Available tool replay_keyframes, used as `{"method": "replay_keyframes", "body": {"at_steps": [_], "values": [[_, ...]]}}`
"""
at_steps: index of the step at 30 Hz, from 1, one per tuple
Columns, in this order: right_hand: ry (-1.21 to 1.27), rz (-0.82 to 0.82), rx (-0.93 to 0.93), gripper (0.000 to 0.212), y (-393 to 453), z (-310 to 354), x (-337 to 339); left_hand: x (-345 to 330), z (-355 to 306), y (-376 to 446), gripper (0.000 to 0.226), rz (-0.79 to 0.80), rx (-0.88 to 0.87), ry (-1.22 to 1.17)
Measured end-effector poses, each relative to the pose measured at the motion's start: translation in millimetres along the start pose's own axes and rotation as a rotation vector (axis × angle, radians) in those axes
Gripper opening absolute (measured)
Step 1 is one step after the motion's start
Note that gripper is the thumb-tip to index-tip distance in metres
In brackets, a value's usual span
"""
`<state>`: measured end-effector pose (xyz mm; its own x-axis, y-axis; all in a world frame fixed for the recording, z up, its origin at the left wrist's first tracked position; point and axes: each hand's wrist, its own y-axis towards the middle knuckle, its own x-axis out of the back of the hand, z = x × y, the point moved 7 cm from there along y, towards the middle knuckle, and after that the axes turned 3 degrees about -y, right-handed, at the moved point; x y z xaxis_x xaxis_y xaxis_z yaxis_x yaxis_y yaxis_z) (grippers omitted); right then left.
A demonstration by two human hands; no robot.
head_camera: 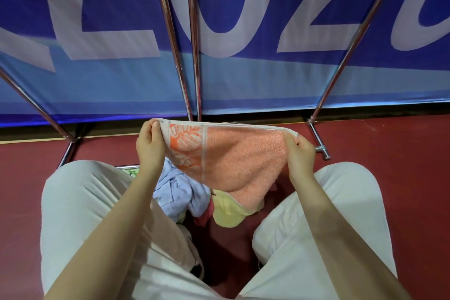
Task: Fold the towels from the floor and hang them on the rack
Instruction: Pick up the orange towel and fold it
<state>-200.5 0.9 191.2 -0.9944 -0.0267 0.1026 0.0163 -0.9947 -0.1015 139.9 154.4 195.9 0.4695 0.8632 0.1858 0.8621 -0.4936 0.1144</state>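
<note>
Towels are what we are working through, and from the head camera we see ourselves crouched on the red floor (389, 178), knees in pale trousers spread to either side of a small heap. We hold the orange towel (233, 165) up by its top edge, stretched nearly taut between both hands, probably so that the cloth hangs flat and we can line the corners up before making a fold. Our left hand (149, 146) pinches the left corner, thumb and fingers closed together on the pale hem beside the flowered band; our right hand (300, 153) pinches the opposite corner the same way, fingers clamped on the edge. Both forearms reach forward and slightly inward, wrists raised, so the towel hangs clear of the floor. Its lower end droops over the heap below, where a blue towel (177, 192) and a yellow towel (229, 212) lie crumpled between our knees, waiting their turn. The rack (181, 68) stands just beyond, its chrome bars rising in front of a blue banner (267, 75), bare of towels as far as we can see.
</note>
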Motion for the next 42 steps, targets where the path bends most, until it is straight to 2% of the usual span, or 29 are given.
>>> {"method": "replay_keyframes", "body": {"at_steps": [4, 7, 10, 14, 17, 18, 19, 21, 23, 28, 31, 33, 37, 42], "values": [[0.041, -0.045, -0.068, 0.040, 4, -11, 2, -6, -1, -4, 0.024, 0.029, 0.040, 0.009], [0.099, -0.074, -0.174, 0.031, 5, -25, -1, -13, 9, -9, 0.024, 0.031, 0.132, -0.008], [0.159, -0.132, -0.317, 0.045, 5, -39, -1, -22, 21, -14, 0.025, 0.027, 0.238, -0.046], [0.203, -0.077, -0.397, 0.033, 3, -50, -15, -40, 21, -27, 0.027, 0.042, 0.334, -0.165], [0.186, -0.023, -0.347, 0.080, 33, -96, -27, -51, 11, -36, 0.023, 0.052, 0.346, -0.212], [0.176, 0.005, -0.337, 0.080, 42, -111, -34, -55, 8, -39, 0.021, 0.059, 0.340, -0.210], [0.166, 0.035, -0.342, 0.068, 41, -111, -41, -60, 4, -42, 0.020, 0.070, 0.333, -0.206], [0.135, 0.072, -0.354, 0.032, 5, -64, -52, -70, 1, -48, 0.021, 0.103, 0.292, -0.202], [0.096, 0.118, -0.299, 0.014, -16, -35, -65, -84, 0, -53, 0.025, 0.158, 0.208, -0.185], [0.084, 0.160, -0.098, 0.019, -31, -7, -92, -108, -22, -73, 0.038, 0.243, 0.094, -0.206], [0.108, 0.136, -0.054, 0.015, -35, 4, -98, -113, -32, -77, 0.033, 0.262, 0.077, -0.220], [0.107, 0.104, -0.046, 0.016, -37, 8, -98, -117, -32, -79, 0.027, 0.300, 0.107, -0.259], [0.080, 0.092, 0.014, 0.015, -37, 12, -100, -123, -34, -81, 0.031, 0.357, 0.098, -0.285], [0.133, 0.259, 0.105, 0.020, -39, 26, -105, -128, -18, -76, 0.024, 0.358, 0.267, -0.402]]}}
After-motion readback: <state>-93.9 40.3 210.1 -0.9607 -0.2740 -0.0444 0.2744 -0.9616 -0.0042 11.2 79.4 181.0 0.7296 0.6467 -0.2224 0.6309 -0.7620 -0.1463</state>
